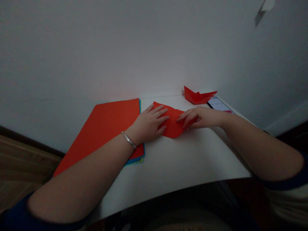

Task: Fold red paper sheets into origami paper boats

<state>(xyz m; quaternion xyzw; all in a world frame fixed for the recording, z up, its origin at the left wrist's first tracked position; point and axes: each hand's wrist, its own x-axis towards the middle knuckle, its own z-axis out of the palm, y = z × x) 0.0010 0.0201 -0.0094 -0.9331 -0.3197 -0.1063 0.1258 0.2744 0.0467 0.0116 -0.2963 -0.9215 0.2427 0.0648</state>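
Note:
A folded red paper piece [172,123] lies on the white table [183,160] between my hands. My left hand [149,125] lies flat on its left part, fingers stretched out and pressing down; a silver bangle sits on that wrist. My right hand [199,117] rests on the paper's right part, fingers extended along a fold.
A stack of coloured paper sheets [106,128], red on top, lies at the left, partly over the table edge. A finished red paper boat [197,96] stands at the back by the wall. A phone [218,104] with a lit screen lies at the right.

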